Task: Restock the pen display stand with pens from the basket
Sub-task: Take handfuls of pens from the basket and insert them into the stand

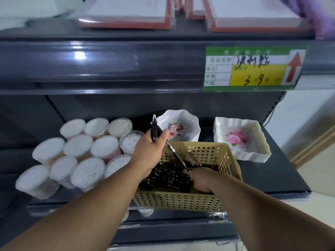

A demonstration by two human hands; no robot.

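A tan perforated basket (181, 201) sits on the dark lower shelf, filled with several black pens (168, 176). My left hand (147, 151) is raised over the basket's left rim and grips black pens (154, 128), one sticking up and another slanting down into the basket. My right hand (202, 180) is down inside the basket among the pens, fingers curled on them; what it holds is hard to make out. No pen display stand is in view.
Several round tubs of cotton swabs (79, 156) crowd the shelf left of the basket. Two white flowered dishes (181, 125) (243, 138) stand behind it. An upper shelf edge with a green and yellow price tag (252, 68) hangs above.
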